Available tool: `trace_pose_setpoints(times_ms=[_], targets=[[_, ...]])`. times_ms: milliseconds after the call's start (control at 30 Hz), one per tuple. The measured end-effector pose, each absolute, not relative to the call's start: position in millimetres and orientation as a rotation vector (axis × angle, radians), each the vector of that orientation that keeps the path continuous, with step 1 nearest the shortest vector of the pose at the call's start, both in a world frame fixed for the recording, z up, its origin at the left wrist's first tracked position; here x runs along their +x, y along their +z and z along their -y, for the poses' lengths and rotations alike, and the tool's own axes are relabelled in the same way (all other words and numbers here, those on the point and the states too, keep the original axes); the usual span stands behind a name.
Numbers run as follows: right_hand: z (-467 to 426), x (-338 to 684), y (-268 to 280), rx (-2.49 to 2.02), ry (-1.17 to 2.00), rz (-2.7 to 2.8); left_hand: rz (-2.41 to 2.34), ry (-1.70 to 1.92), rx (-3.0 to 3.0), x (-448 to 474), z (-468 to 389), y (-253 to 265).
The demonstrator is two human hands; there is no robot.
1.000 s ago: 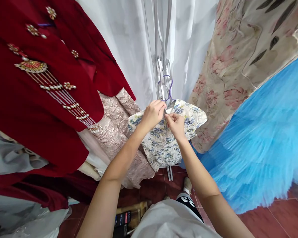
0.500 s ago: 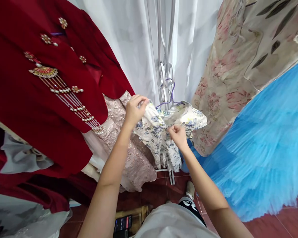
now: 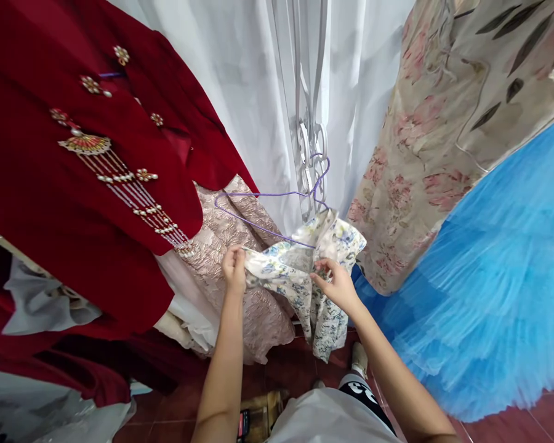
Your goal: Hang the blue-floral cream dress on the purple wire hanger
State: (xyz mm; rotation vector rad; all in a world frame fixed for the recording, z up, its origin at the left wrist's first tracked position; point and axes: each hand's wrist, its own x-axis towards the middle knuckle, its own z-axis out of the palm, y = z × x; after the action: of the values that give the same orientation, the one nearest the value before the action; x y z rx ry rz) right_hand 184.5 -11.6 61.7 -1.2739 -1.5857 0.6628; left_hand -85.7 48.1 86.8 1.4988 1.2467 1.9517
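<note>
A white dress with a blue and yellow floral print (image 3: 295,286) hangs partly on a thin purple hanger (image 3: 263,194). The hanger's left arm is bare, while its right side goes into the dress. My left hand (image 3: 234,269) is closed on the dress's left shoulder edge, pulled out to the left below the hanger. At the front of the bodice, my right hand (image 3: 337,286) has its thumb and fingers curled on the fabric near the neckline. The dress's lower part hangs in folds beneath my hands.
White hangers (image 3: 305,144) hang behind against a white curtain (image 3: 244,80). A dark red garment with beaded ornaments (image 3: 175,191) and a pink brocade dress (image 3: 216,246) are on the left. A beige floral dress (image 3: 406,160) and blue tulle (image 3: 480,295) hang right.
My left hand has moved down and left, drawing the dress's left shoulder off the hanger. The hanger's left arm now shows. My right hand has shifted slightly down and right.
</note>
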Motion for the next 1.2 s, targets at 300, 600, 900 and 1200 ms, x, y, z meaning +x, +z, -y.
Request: trace_pose_setpoints(times_ms=[300,600,900,1200], targets=[[25,190,98,-0.94,1.081,1.813,-0.861,1.053,1.875,12,3,90],[63,319,118,-1.127,0.472,1.471,-0.822,0.615,1.769,-11,19,31],[46,337,101,-1.141,0.379,1.123,-0.974,1.11,1.801,-47,-3,95],[-4,356,85,-1.138,0.387,0.969,-0.612,0.919,1.672,2,-25,127]])
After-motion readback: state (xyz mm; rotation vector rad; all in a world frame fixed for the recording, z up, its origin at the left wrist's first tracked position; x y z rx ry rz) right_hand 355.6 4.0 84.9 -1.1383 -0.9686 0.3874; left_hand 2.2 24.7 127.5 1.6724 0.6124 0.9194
